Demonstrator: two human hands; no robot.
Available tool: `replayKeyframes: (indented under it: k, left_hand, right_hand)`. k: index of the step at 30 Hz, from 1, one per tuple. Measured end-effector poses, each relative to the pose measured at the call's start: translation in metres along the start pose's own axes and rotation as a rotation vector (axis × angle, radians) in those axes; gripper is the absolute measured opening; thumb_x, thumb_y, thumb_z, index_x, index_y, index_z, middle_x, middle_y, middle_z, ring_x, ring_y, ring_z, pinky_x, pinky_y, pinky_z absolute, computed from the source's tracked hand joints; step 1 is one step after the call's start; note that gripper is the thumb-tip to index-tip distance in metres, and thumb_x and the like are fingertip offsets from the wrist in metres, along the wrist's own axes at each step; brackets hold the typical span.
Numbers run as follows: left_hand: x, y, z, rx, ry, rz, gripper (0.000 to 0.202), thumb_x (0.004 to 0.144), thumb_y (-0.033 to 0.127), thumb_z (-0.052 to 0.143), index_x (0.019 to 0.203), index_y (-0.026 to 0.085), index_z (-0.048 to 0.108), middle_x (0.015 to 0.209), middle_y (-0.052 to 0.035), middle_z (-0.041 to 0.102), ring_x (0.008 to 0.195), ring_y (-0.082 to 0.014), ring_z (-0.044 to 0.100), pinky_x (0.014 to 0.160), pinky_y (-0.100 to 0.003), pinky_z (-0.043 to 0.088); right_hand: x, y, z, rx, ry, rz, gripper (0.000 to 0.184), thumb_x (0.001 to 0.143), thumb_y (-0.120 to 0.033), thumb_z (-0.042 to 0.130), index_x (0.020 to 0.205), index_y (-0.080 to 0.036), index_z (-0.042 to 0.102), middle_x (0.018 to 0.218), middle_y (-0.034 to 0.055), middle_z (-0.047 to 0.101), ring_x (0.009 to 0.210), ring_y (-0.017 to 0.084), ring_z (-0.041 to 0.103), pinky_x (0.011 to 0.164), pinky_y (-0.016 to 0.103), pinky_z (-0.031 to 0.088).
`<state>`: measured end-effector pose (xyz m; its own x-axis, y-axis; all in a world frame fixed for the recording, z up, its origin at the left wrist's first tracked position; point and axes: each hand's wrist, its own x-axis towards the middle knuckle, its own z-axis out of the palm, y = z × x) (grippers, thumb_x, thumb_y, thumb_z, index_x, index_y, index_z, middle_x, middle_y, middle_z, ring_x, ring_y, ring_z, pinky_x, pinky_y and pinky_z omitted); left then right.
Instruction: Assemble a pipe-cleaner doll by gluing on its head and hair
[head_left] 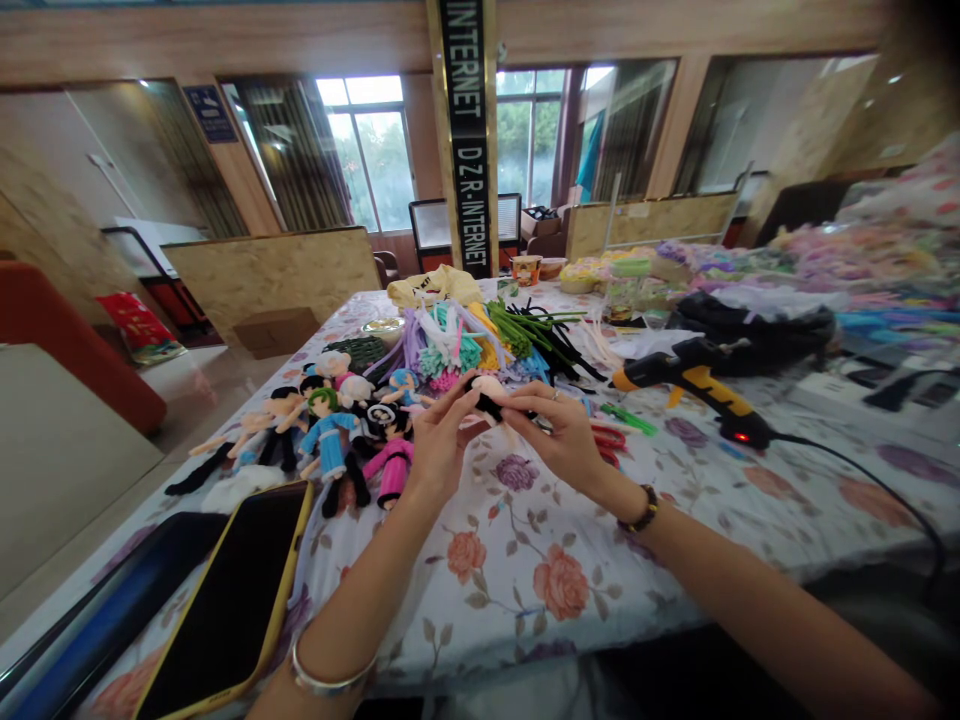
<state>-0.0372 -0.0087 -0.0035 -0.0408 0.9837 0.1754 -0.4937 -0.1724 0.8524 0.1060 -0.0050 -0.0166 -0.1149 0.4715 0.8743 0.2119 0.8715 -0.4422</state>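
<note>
Between my two hands, above the flowered tablecloth (pixel 517 590), is a small doll piece (pixel 491 390) with a pale, rounded part and a black part. My left hand (pixel 442 435) pinches its left side. The fingers of my right hand (pixel 555 430) close on its right side. Just left of my left hand lie several fuzzy dolls, among them one in blue with green hair (pixel 330 440) and one in bright pink (pixel 391 460). Behind my hands rests a pile of coloured pipe cleaners (pixel 450 340). Red-handled scissors (pixel 609 440) lie partly hidden behind my right hand.
A black and yellow glue gun (pixel 690 380) with a lit red light lies at right, its cord (pixel 862 450) trailing over the table edge. A yellow-cased phone (pixel 232 590) and a dark device (pixel 120 610) lie front left. Plastic-wrapped materials (pixel 847 250) are heaped far right.
</note>
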Motion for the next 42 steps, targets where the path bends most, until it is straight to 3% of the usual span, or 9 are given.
replayKeyframes:
  k: [8, 14, 31, 42]
  left_hand:
    - [0.001, 0.005, -0.001, -0.068, -0.018, -0.054, 0.036, 0.067, 0.025, 0.068, 0.102, 0.02, 0.066, 0.091, -0.003, 0.07, 0.077, -0.0151, 0.065, 0.083, -0.039, 0.053]
    - [0.002, 0.004, -0.002, -0.083, -0.017, -0.086, 0.032, 0.071, 0.026, 0.065, 0.102, 0.019, 0.064, 0.095, -0.0044, 0.069, 0.084, -0.0172, 0.065, 0.089, -0.042, 0.051]
    - [0.007, 0.004, -0.002, -0.188, 0.029, -0.21, 0.027, 0.079, 0.024, 0.058, 0.104, 0.015, 0.06, 0.091, -0.0071, 0.069, 0.084, -0.018, 0.066, 0.087, -0.038, 0.053]
    - [0.008, 0.005, -0.001, -0.218, 0.043, -0.25, 0.021, 0.082, 0.019, 0.053, 0.099, 0.011, 0.061, 0.088, -0.0095, 0.069, 0.078, -0.0174, 0.067, 0.082, -0.035, 0.056]
  right_hand:
    - [0.0, 0.009, -0.002, 0.167, 0.029, 0.295, 0.012, 0.076, -0.03, 0.066, 0.08, -0.019, 0.068, 0.08, 0.0034, 0.07, 0.077, 0.016, 0.064, 0.076, 0.032, 0.049]
    - [0.003, 0.013, -0.003, 0.14, 0.043, 0.357, 0.016, 0.072, -0.034, 0.068, 0.073, -0.018, 0.066, 0.071, 0.0019, 0.068, 0.069, 0.015, 0.062, 0.068, 0.029, 0.048]
    - [0.011, 0.015, -0.012, -0.035, -0.062, 0.272, 0.006, 0.075, -0.025, 0.064, 0.076, -0.019, 0.066, 0.075, 0.0011, 0.068, 0.07, 0.014, 0.061, 0.061, 0.025, 0.045]
    - [0.014, 0.012, -0.018, -0.123, -0.109, 0.205, 0.006, 0.076, -0.025, 0.064, 0.077, -0.02, 0.066, 0.079, 0.0029, 0.068, 0.08, 0.017, 0.061, 0.075, 0.029, 0.045]
